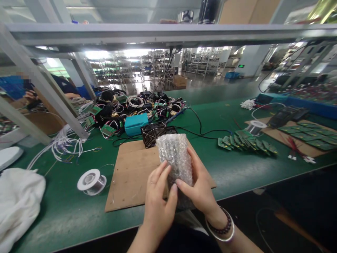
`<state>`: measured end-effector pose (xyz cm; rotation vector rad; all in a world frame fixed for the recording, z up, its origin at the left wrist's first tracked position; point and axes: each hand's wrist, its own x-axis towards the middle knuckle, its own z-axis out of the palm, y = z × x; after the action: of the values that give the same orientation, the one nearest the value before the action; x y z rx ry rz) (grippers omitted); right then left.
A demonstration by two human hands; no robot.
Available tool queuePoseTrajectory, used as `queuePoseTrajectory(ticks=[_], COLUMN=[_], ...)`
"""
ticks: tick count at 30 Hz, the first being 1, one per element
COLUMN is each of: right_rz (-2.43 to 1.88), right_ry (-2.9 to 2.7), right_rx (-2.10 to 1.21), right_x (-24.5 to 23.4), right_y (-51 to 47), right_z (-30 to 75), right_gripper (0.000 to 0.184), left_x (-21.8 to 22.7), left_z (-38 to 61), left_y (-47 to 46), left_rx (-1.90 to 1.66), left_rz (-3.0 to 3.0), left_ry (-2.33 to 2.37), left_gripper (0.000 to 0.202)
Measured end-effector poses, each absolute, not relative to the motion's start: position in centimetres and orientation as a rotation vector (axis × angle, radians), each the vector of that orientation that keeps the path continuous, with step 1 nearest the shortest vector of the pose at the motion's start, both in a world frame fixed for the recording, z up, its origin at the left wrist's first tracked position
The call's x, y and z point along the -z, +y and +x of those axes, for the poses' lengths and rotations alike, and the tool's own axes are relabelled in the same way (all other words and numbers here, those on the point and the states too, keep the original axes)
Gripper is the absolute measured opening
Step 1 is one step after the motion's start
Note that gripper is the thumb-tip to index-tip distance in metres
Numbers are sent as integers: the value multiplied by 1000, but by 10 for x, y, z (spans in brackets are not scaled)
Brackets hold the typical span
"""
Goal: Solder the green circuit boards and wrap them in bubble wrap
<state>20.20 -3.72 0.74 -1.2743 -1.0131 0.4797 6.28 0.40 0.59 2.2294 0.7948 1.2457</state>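
A bubble-wrapped package (175, 158) is between my two hands, tilted above the near edge of the bench. Its contents are hidden by the wrap. My right hand (201, 184) grips its right side, thumb across the front and fingers behind. My left hand (159, 191) presses on its lower left, fingertips and thumb against the wrap. Beneath lies a sheet of brown cardboard (129, 175) on the green bench. Just behind the package stands a black fan (154, 135), next to a teal box (136, 124).
Left are a solder wire spool (92, 181), a white cloth (19, 200) and loose white cables (64, 142). A pile of wired parts (131, 105) lies behind. Green circuit boards (246, 143) and another spool (255, 127) sit right. A metal shelf post (50, 84) rises at left.
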Motion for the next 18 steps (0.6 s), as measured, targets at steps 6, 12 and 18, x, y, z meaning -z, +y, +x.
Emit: queuePoseTrajectory(ticks=[6,12,18], right_rz=[-1364,-1355,-1340], right_ry=[-1080,-1086,-1103], right_rx=[-443,-481,-478], right_x=[-2,4,7], right_y=[-41,-39,-40], right_z=[198,198,200], right_gripper=[81,76,74], left_x=[-15,-15,-23], left_z=[70,67,68], left_y=[14,18,20], left_rx=[-1340,-1179,-1114], left_rz=[2396,2336,2293], left_ry=[898,846,816], left_gripper=[25,7,11])
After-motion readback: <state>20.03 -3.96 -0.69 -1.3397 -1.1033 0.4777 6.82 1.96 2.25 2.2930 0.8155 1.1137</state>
